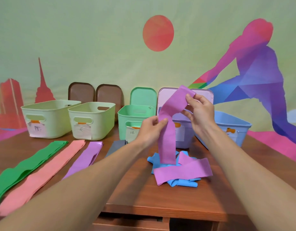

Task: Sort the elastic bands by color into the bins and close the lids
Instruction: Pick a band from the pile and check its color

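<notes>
- I note the left hand (152, 126) pinching the purple elastic band (167, 142) mid-length.
- The right hand (200, 110) grips its upper end, raised before the open purple bin (187, 142).
- Its tail lies on the blue bands (175, 182) on the table (177, 202).

Looks like a staged indoor activity room, not a kitchen or workshop; cannot tell whether home or studio. Backed by a pale green painted wall (93, 39) with a mural: red sun (158, 33), red skyline (8, 100), purple-pink lunging figure (254, 77). Furnished with a wooden bench (160, 200), drawer (127, 225) under its near edge. Set out with a row of pastel plastic bins (97, 117) carrying handwritten paper labels (82, 131), lids (108, 94) propped against the wall, and coloured elastic bands (43, 172) laid side by side.
</notes>
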A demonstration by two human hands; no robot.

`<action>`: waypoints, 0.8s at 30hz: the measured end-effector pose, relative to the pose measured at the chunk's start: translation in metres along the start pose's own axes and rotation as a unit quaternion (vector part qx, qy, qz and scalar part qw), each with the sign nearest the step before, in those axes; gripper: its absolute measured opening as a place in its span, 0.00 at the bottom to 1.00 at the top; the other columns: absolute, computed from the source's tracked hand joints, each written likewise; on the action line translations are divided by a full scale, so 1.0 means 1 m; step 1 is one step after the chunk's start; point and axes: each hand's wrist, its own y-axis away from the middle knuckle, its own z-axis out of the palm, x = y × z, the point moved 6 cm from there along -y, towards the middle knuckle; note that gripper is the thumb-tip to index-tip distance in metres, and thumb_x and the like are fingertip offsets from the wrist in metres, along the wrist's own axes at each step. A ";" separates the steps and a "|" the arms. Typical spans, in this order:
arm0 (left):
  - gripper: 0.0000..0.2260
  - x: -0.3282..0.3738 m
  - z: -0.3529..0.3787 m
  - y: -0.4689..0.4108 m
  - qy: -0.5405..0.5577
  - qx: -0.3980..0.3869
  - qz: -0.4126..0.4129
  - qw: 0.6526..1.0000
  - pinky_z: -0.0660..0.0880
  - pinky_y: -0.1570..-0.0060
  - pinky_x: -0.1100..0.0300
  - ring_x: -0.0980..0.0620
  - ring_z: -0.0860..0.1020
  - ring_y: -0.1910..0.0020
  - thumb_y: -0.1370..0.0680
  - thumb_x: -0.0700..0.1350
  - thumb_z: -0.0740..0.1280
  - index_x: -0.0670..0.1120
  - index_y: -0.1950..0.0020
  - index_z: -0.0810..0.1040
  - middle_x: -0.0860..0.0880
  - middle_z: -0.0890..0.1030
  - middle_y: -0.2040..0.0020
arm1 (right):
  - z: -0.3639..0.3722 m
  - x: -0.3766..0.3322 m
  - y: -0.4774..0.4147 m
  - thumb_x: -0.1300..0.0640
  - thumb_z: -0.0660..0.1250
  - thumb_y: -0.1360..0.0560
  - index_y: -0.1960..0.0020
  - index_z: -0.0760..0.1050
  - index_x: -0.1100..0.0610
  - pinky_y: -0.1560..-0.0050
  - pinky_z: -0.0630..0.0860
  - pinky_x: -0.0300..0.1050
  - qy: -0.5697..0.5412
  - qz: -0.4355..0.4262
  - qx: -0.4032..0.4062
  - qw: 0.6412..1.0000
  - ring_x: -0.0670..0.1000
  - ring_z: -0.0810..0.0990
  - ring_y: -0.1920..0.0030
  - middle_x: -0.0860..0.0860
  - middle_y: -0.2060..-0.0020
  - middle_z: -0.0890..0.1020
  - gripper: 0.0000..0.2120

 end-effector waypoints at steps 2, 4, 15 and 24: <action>0.10 0.006 -0.014 -0.002 -0.056 0.016 0.029 0.998 0.69 0.63 0.59 0.53 0.74 0.63 0.21 0.47 0.64 0.42 0.55 0.79 0.48 0.80 0.61 | 0.003 0.004 -0.001 0.63 0.66 0.23 0.56 0.75 0.57 0.68 0.79 0.41 -0.014 0.007 0.016 1.000 0.47 0.80 0.67 0.53 0.64 0.79 0.04; 0.11 0.010 -0.026 -0.001 -0.106 0.030 0.050 0.993 0.67 0.66 0.59 0.54 0.73 0.67 0.21 0.49 0.65 0.45 0.59 0.79 0.51 0.79 0.65 | 0.004 0.011 -0.001 0.62 0.66 0.23 0.58 0.74 0.56 0.69 0.78 0.39 0.001 0.015 0.030 0.999 0.46 0.79 0.69 0.51 0.66 0.78 0.06; 0.15 0.007 -0.097 0.022 -0.243 0.004 -0.032 0.969 0.67 0.68 0.61 0.54 0.73 0.69 0.21 0.55 0.63 0.43 0.54 0.80 0.48 0.78 0.63 | 0.034 0.059 0.005 0.65 0.67 0.24 0.60 0.71 0.58 0.69 0.78 0.36 0.061 0.076 0.009 0.995 0.47 0.78 0.74 0.54 0.68 0.77 0.08; 0.12 -0.011 -0.181 0.070 -0.257 -0.021 -0.180 0.949 0.64 0.66 0.59 0.49 0.71 0.66 0.22 0.48 0.62 0.49 0.65 0.69 0.47 0.73 0.66 | 0.123 0.099 0.029 0.66 0.69 0.27 0.52 0.74 0.62 0.70 0.79 0.39 0.248 0.044 -0.096 0.963 0.45 0.77 0.77 0.55 0.69 0.79 0.05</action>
